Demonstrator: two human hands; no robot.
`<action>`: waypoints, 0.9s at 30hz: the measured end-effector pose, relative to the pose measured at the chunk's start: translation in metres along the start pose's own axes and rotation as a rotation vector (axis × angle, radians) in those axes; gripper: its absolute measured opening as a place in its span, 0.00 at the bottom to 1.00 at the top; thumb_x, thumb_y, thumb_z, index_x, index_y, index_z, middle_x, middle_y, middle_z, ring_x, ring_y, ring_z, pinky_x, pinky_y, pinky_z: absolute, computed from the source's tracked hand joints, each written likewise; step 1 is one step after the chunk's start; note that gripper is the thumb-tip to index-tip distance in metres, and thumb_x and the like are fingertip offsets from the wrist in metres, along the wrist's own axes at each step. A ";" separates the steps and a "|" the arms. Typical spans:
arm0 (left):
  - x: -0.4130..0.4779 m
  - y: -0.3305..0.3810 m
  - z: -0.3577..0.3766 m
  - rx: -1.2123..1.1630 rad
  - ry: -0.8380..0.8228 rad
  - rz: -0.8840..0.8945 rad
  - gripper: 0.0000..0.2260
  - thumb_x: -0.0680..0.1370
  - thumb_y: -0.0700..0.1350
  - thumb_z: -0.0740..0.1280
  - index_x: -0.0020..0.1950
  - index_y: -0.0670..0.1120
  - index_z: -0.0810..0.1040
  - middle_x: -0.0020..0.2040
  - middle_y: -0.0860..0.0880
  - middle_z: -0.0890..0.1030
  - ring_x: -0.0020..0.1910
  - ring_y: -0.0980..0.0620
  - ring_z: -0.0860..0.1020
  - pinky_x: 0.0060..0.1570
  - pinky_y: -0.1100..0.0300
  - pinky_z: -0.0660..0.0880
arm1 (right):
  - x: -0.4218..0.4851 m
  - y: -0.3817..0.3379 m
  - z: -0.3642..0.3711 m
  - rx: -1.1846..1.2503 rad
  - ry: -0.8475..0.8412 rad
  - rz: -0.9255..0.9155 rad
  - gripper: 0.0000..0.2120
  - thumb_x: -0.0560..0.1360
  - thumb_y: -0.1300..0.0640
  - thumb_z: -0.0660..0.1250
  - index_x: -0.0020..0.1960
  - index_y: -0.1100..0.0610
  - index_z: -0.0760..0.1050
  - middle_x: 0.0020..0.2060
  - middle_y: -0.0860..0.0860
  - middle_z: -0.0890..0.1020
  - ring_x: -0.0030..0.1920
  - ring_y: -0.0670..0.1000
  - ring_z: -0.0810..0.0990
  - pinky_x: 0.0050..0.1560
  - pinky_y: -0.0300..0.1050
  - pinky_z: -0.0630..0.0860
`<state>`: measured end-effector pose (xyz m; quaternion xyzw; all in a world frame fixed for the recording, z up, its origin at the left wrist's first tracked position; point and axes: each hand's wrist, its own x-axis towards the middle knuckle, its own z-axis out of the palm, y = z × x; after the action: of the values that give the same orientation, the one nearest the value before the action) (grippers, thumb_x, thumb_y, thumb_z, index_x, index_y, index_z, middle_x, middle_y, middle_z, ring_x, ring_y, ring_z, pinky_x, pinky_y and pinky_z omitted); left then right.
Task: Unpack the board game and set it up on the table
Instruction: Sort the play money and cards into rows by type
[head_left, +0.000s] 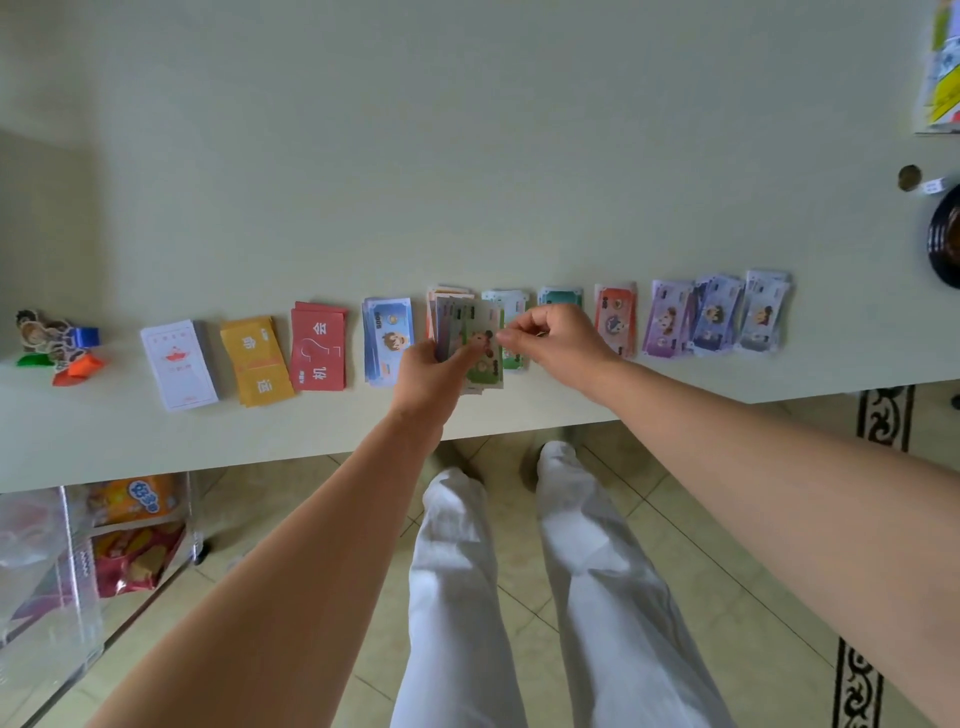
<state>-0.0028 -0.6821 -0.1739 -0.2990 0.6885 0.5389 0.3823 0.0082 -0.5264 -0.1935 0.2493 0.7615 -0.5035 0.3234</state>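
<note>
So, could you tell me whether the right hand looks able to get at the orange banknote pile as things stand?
Probably yes: the orange banknote pile lies uncovered just beside the right hand, though it seems to be pinching a green note.

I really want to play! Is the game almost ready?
Nearly. Done: the player pieces, three card decks and several sorted money piles lie in a row on the table. In hand: the left hand holds a mixed stack of bills, and the right hand pinches its green bill. Left: sorting that stack; no open board shows yet.
</note>
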 end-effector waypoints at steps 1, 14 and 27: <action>0.000 0.000 0.003 -0.017 0.004 -0.010 0.02 0.78 0.40 0.66 0.49 0.45 0.78 0.41 0.50 0.81 0.41 0.51 0.81 0.45 0.58 0.80 | 0.001 0.003 -0.004 -0.010 0.021 0.008 0.09 0.75 0.54 0.70 0.48 0.60 0.81 0.40 0.51 0.82 0.41 0.46 0.79 0.46 0.40 0.75; 0.010 -0.004 0.005 0.186 0.215 0.068 0.11 0.76 0.42 0.68 0.36 0.51 0.72 0.37 0.50 0.77 0.39 0.50 0.77 0.43 0.54 0.79 | 0.023 0.011 -0.004 -0.293 0.313 0.035 0.11 0.72 0.54 0.72 0.33 0.55 0.77 0.35 0.50 0.83 0.38 0.48 0.79 0.43 0.41 0.76; -0.008 0.015 0.053 0.026 0.001 0.035 0.03 0.78 0.41 0.66 0.51 0.46 0.76 0.41 0.52 0.79 0.40 0.58 0.78 0.36 0.68 0.76 | -0.006 0.030 -0.044 0.092 0.036 0.024 0.10 0.74 0.55 0.71 0.48 0.62 0.80 0.40 0.51 0.81 0.39 0.45 0.78 0.42 0.39 0.74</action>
<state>-0.0003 -0.6272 -0.1666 -0.2822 0.7007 0.5365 0.3763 0.0228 -0.4749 -0.1950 0.2821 0.7400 -0.5296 0.3038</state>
